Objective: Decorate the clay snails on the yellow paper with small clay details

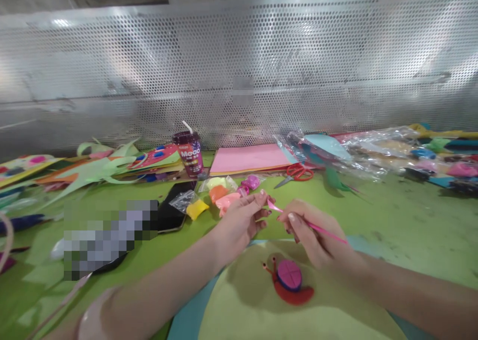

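Clock bearings taken from the snail. Toy snail point(289, 280): red body, pink shell scored with a cross, two stalks at its 10–11 o'clock side. Lies on a pale green paper circle point(347, 305), which sits over a blue sheet point(190, 310) on the green counter point(396, 220).

Right hand point(317, 225) at 1 o'clock: fingers closed, pink stick point(330, 234) gripped between thumb and fingers, flat pale tip angled toward the other hand. Left hand point(244, 215) at 11: thumb and forefinger nearly together right by that tip, remaining fingers loosely curled. Can't tell if a small bit is pinched there. Both hands clear of the snail.

Around: clay packs point(217, 194) at 11, just beyond the left hand, with a yellow pack point(197, 209) nearer 10. Black phone point(174, 210) at 10, the yellow pack's wrapper overlapping it. Purple cup point(189, 156) with white straw, 11, upright. Pink paper point(250, 158) between 11 and 12. Scissors point(297, 174), red handles, at 12, blades pointing 8. Clear plastic bags point(369, 156) around 1. Paper cutouts point(100, 168) at 10. Perforated metal screen point(239, 56) backs the counter at 12.
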Motion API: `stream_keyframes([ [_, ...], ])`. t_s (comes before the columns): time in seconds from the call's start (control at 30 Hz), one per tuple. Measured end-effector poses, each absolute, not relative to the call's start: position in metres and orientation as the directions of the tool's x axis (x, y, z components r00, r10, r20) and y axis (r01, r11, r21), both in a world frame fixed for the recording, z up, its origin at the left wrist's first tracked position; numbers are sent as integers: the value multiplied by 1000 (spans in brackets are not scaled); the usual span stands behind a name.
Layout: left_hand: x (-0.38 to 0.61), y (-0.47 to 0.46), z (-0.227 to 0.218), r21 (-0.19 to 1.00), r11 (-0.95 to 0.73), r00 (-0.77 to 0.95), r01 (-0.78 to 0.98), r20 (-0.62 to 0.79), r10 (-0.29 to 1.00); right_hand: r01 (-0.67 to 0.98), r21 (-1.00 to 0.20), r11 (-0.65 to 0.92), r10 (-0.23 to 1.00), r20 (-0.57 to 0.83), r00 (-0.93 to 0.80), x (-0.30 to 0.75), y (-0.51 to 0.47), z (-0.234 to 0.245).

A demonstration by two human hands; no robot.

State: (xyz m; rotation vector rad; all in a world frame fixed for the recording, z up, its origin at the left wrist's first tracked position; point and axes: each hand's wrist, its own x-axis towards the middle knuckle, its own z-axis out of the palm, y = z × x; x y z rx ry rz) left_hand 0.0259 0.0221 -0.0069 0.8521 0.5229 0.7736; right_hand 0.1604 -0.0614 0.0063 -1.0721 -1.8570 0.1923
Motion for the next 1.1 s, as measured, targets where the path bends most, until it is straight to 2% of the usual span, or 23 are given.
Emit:
stream_keyframes([
  [0.6, 24, 19, -1, 783, 451, 565, -429, -157, 810, 592, -564, 576, 740, 667, -84, 160, -59, 3],
  [0.9, 25, 20, -2, 784, 467, 587, -408, -166, 792, 610, -516, 601, 738, 652, -175, 159, -64, 10],
  [1.0, 23, 20, 0, 717, 536, 646, -445, -157, 747, 573, -504, 646, 696, 697, -172, 159, -65, 9],
  [1.1, 18, 18, 3, 663, 606, 775, -440, -60, 629, 532, -457, 713, 631, 750, -201, 161, -65, 6],
])
